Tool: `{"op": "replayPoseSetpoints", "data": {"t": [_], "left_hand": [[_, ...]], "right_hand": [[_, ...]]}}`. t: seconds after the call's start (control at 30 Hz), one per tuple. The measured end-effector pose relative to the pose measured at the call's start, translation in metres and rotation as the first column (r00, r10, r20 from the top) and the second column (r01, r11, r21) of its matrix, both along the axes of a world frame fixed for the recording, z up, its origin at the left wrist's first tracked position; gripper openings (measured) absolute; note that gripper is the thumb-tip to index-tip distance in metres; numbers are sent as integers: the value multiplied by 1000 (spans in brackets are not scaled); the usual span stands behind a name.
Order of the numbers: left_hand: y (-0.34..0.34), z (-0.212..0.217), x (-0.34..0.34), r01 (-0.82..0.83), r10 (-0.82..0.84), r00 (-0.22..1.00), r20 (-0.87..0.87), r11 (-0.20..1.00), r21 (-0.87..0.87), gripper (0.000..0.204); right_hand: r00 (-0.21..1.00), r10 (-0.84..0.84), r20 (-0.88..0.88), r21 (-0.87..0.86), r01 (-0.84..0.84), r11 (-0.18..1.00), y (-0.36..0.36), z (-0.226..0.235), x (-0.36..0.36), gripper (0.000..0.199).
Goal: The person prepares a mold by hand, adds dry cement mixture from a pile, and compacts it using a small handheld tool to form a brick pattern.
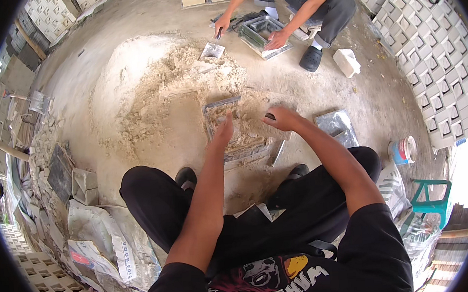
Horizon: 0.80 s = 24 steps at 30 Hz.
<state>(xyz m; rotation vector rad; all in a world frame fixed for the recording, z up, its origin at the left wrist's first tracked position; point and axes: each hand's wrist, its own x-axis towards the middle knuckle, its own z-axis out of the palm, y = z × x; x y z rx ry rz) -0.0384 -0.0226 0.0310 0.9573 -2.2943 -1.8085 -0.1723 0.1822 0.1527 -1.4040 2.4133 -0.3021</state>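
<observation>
While the person squats on the concrete floor [152, 135] with both knees spread, the 2 bare hands reach out over a rectangular metal mould [233, 132] that lies on the floor just ahead of the feet, filled and partly buried in pale sandy mix. The left hand [223, 129] is held flat and edge-on above the mould's near half, fingers straight and together, its grip wide and holding nothing. The right hand [282, 118] hovers at the mould's right side, palm down, fingers curled a little around something small and dark at the fingertips; whether that grip is closed on it cannot be told. Just right of the mould lies a grey metal plate [337, 127], and further right a small paint tin [403, 149] stands near a green plastic stool [432, 197]. To the left, crumpled cement sacks [97, 248] lie by the knee. Beyond the mould spreads a broad heap of sand mix [159, 80]. At the far edge of the floor another person [311, 5] crouches, one hand on a trowel [213, 48] and the other on a second mould [263, 34], with a white block [346, 62] beside the shoe. Stacked patterned blocks [433, 40] line the right side.
</observation>
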Motion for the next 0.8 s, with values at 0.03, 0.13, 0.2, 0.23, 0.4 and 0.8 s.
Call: {"op": "replayPoseSetpoints", "data": {"t": [0.03,0.13,0.2,0.23,0.4,0.8], "left_hand": [[9,4,-9,47,-48,997,68,999,21,93],[17,-15,-24,57,-60,998,20,994,93,99],[-7,-53,-22,-14,15,1000,-6,987,158,100],[-43,-72,-9,-82,78,997,30,979,185,100],[-17,-45,-18,-77,78,997,-24,996,36,83],[56,-24,29,276,-372,921,113,421,-864,63]], "right_hand": [[1000,-20,-21,6,20,1000,5,0,-3,52],[995,-35,-90,29,38,999,7,0,-6,51],[990,24,-142,52,-16,999,-12,3,-1,50],[985,87,-152,46,-80,996,-33,8,10,49],[956,167,-240,186,-123,975,-14,-1,-11,49],[982,-118,-145,224,149,963,-4,42,10,49]]}}
